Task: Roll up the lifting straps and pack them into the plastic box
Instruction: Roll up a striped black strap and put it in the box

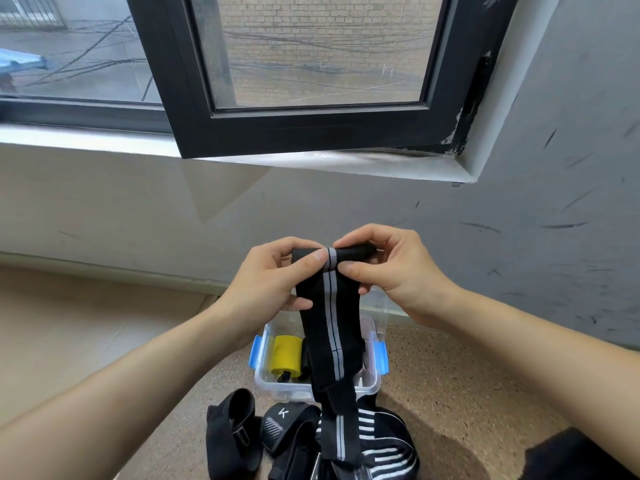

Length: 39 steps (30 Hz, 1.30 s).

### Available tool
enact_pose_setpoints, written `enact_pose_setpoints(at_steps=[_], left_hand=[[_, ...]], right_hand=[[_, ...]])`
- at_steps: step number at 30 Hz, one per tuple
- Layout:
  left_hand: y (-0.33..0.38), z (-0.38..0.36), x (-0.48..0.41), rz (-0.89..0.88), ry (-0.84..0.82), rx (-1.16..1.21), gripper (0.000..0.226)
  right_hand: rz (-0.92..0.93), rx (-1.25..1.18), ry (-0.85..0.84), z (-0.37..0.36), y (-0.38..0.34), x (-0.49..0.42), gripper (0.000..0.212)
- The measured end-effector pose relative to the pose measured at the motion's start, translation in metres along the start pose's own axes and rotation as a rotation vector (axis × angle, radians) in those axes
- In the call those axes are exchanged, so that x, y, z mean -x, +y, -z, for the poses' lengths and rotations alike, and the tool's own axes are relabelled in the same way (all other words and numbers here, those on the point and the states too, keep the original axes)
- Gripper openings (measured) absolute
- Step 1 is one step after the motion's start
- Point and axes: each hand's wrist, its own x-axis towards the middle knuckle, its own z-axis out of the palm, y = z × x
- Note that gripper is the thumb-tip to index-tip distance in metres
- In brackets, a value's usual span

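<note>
A black lifting strap (332, 334) with a grey centre stripe hangs from both hands, its top end curled into a small roll. My left hand (273, 275) pinches the roll's left side with thumb on top. My right hand (388, 268) grips the right side, thumb on the strap's front. Below them on the floor sits a clear plastic box (266, 379) with blue latches. A rolled yellow strap (285, 356) lies inside it. The hanging strap's tail reaches down past the box's front.
Several more black straps and wraps (377, 441) lie heaped on the speckled floor in front of the box, one loop (232, 434) at the left. A grey wall and a dark-framed open window (311, 133) stand behind. A dark garment (581, 459) shows at bottom right.
</note>
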Motion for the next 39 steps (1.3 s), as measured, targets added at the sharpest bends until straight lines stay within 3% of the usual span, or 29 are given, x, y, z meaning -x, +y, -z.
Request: enact_pose_setpoints(at_steps=[5, 8, 14, 21, 25, 31, 35, 39], left_hand=[[0.001, 0.004, 0.0, -0.075, 0.026, 0.024, 0.022], [0.0, 0.005, 0.001, -0.126, 0.032, 0.029, 0.026], [-0.002, 0.002, 0.004, -0.264, 0.08, -0.082, 0.031], [-0.004, 0.002, 0.002, -0.016, -0.092, -0.072, 0.032], [-0.002, -0.001, 0.002, -0.008, -0.065, -0.035, 0.035], [-0.003, -0.002, 0.001, -0.031, -0.008, -0.004, 0.02], [-0.003, 0.001, 0.001, -0.084, -0.004, 0.002, 0.02], [-0.001, 0.0, 0.003, -0.159, -0.008, 0.015, 0.025]], right_hand=[[-0.112, -0.034, -0.035, -0.002, -0.004, 0.0, 0.037], [-0.18, -0.048, -0.046, -0.001, -0.004, -0.001, 0.029], [-0.103, -0.015, -0.047, 0.0, -0.009, -0.001, 0.021], [-0.03, -0.035, -0.004, 0.002, -0.012, 0.001, 0.018], [0.014, -0.014, 0.035, 0.003, -0.009, 0.0, 0.019], [0.004, 0.02, 0.013, 0.001, -0.005, 0.0, 0.024], [-0.114, 0.037, -0.02, 0.002, -0.006, 0.0, 0.037], [-0.216, -0.028, -0.093, 0.002, -0.005, 0.0, 0.023]])
